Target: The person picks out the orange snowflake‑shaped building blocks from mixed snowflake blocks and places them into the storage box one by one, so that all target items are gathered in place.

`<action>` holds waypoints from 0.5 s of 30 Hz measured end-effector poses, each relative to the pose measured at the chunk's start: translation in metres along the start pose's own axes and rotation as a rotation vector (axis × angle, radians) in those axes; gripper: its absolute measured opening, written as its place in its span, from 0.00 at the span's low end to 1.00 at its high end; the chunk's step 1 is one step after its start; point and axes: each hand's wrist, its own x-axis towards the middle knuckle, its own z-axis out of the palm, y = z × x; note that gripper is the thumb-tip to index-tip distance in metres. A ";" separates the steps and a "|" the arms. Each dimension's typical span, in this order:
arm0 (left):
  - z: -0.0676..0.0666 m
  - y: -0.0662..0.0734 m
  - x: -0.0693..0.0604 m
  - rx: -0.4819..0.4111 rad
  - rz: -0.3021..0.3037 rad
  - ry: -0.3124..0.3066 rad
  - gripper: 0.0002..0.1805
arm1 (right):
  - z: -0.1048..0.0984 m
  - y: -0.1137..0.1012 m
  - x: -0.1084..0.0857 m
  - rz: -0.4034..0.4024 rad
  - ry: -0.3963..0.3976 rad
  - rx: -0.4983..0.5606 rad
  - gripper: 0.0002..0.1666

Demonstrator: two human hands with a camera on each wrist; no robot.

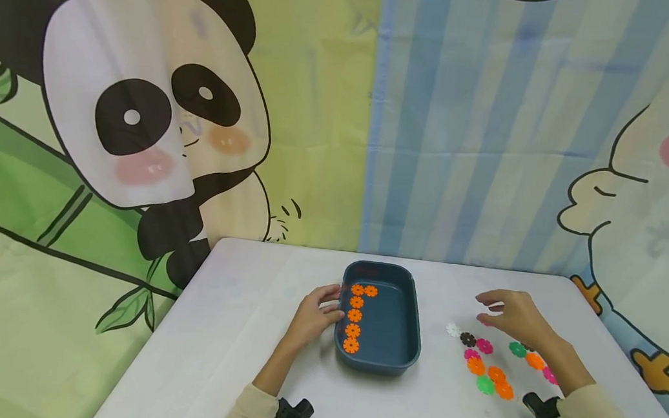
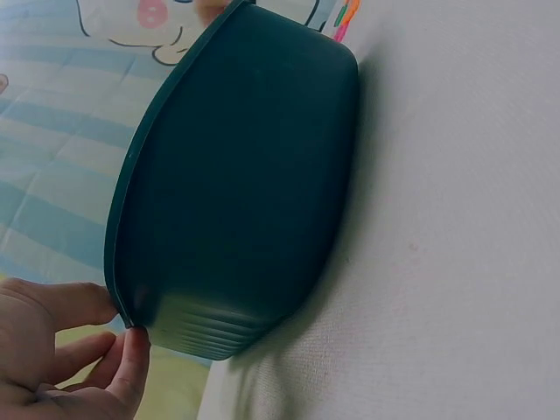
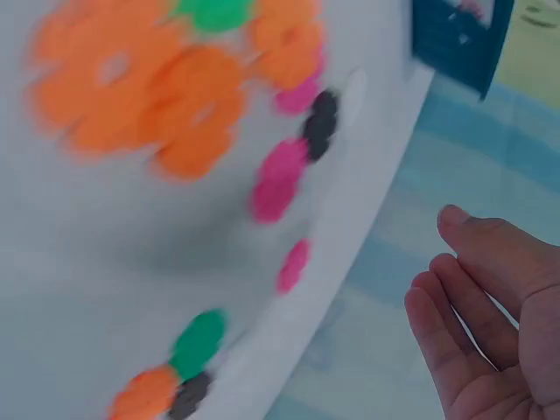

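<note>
A dark blue-green plastic tray (image 1: 387, 323) lies on the white table, with several orange flower-shaped discs (image 1: 354, 315) inside, set in a line down its left side plus one beside the farthest. My left hand (image 1: 312, 314) pinches the tray's left rim; in the left wrist view, thumb and fingertips (image 2: 133, 363) meet at the rim's corner. Above the loose discs to the right hovers my right hand (image 1: 516, 315), its fingers (image 3: 437, 328) loosely bent and holding nothing. Below it lie pink (image 1: 484, 346), black (image 1: 468, 339), white (image 1: 453, 330), orange (image 1: 496, 374) and green discs (image 1: 485, 385).
The white table (image 1: 233, 331) reaches back to a cloth backdrop (image 1: 313, 104) printed with a panda and another cartoon animal. Dark camera mounts (image 1: 295, 413) show at both wrists. A second group of discs (image 1: 534, 361) lies partly behind my right forearm.
</note>
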 end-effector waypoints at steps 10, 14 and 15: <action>-0.002 -0.011 0.003 0.022 -0.017 0.010 0.33 | -0.004 0.065 -0.054 0.147 -0.018 -0.050 0.24; -0.002 -0.011 0.003 0.018 -0.020 0.008 0.33 | -0.008 0.077 -0.068 0.214 -0.033 -0.075 0.28; -0.002 -0.010 0.004 0.017 -0.023 0.010 0.33 | -0.009 0.080 -0.071 0.225 -0.033 -0.083 0.29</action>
